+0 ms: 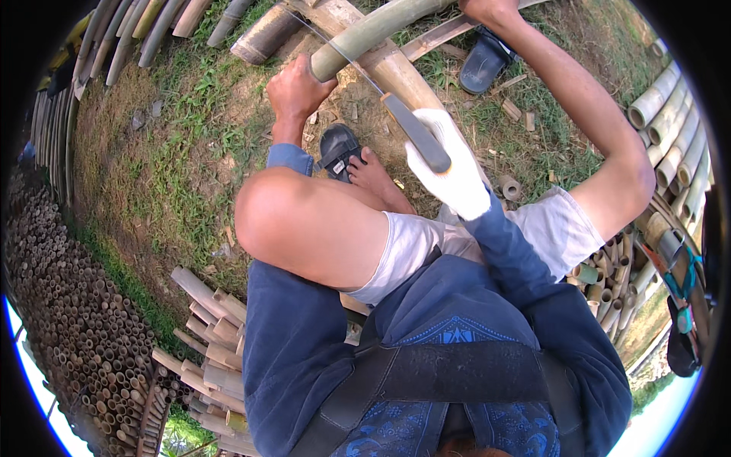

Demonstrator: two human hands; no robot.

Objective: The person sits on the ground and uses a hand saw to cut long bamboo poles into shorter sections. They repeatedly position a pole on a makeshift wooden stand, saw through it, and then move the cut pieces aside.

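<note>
My left hand [297, 90] is bare and closed around the near end of a green bamboo pole [384, 32], which lies across a split bamboo support [400, 68]. In a white knitted glove, my right hand [449, 167] grips the grey and orange handle of a hand saw [415, 131]. The saw's thin blade slants up and left across the pole, just to the right of my left hand. How deep the blade sits in the bamboo I cannot tell. My right foot [491, 9] is by the far part of the pole.
A loose black sandal [487, 62] lies beyond the support; another sandal [339, 148] is at my left foot. A thick bamboo piece [265, 34] rests at the top. Stacked bamboo lengths [84, 327] fill the left, with more bamboo [670, 126] at right. Chips litter the grass.
</note>
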